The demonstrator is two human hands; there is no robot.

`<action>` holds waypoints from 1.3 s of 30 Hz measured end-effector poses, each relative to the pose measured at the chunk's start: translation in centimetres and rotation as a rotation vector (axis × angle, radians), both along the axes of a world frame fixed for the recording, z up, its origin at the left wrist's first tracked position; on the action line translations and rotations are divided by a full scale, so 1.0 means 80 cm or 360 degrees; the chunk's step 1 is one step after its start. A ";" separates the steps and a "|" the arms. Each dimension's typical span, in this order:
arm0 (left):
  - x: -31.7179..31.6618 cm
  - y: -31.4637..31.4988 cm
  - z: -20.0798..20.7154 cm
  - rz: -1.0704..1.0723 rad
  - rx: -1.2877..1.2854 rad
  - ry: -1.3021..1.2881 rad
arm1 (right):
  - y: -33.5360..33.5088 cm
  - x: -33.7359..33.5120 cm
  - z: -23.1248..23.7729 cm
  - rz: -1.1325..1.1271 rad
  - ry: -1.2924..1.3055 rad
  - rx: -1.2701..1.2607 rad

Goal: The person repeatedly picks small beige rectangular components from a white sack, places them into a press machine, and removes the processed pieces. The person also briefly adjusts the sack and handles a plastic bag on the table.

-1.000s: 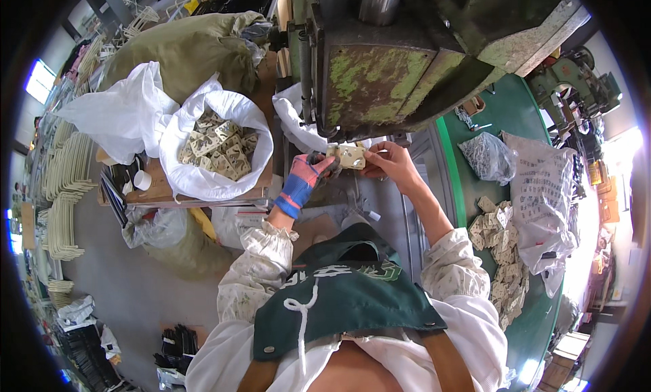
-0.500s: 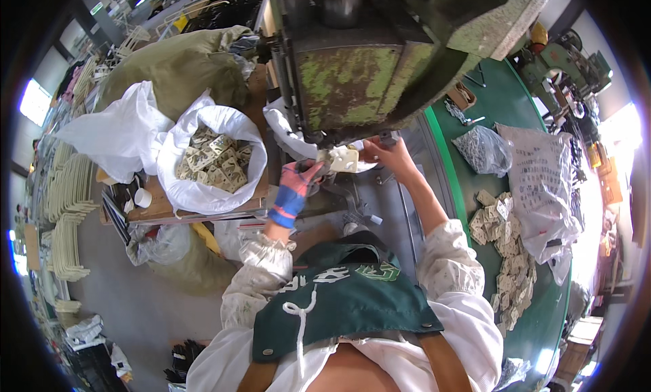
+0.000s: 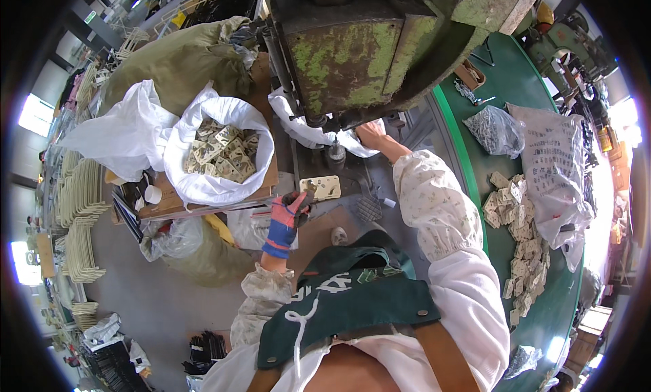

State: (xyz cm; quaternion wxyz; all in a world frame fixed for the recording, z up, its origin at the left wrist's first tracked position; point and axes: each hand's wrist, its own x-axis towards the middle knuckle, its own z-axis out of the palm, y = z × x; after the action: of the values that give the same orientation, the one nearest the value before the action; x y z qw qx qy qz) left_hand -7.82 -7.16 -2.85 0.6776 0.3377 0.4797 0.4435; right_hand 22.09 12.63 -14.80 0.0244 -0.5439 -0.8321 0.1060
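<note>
Cream plate (image 3: 328,189), pierced, rounded corners, face up

"What lay on the green counter (image 3: 508,66) at the right?"

"A loose heap of cream plates (image 3: 520,216) straggled along it toward the near end. Farther up sat a clear bag (image 3: 496,131) of small metal parts, with a printed grey sack (image 3: 553,161) spread just to its right. Beyond those stood an open brown box (image 3: 469,74)."

"And the wooden counter (image 3: 166,205) at the left?"

"It bore an open white sack (image 3: 180,178) with more plates inside. A big olive bundle (image 3: 180,60) slumped behind that, and a white cup (image 3: 152,194) stood by the near edge."

"Anything on the grey floor (image 3: 149,283)?"

"A bulging bag (image 3: 210,256), below the wooden counter."
</note>
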 end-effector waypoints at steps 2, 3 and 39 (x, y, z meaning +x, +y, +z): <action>0.001 0.000 -0.013 -0.0061 0.0052 -0.0034 | 0.008 0.007 -0.019 0.0131 -0.0007 0.0090; 0.003 -0.002 -0.008 -0.0078 0.0028 -0.0003 | 0.006 0.005 -0.016 0.0147 -0.0013 0.0083; 0.116 0.030 -0.020 0.0390 0.1381 0.0531 | -0.214 -0.077 0.214 -0.0408 0.2690 -0.0896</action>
State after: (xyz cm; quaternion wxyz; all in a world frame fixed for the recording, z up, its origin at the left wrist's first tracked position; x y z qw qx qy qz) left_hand 1.47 -4.78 -4.45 0.3307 0.5967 0.3888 0.6192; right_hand 15.95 -4.47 2.29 0.5057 -0.3590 -0.4127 0.6671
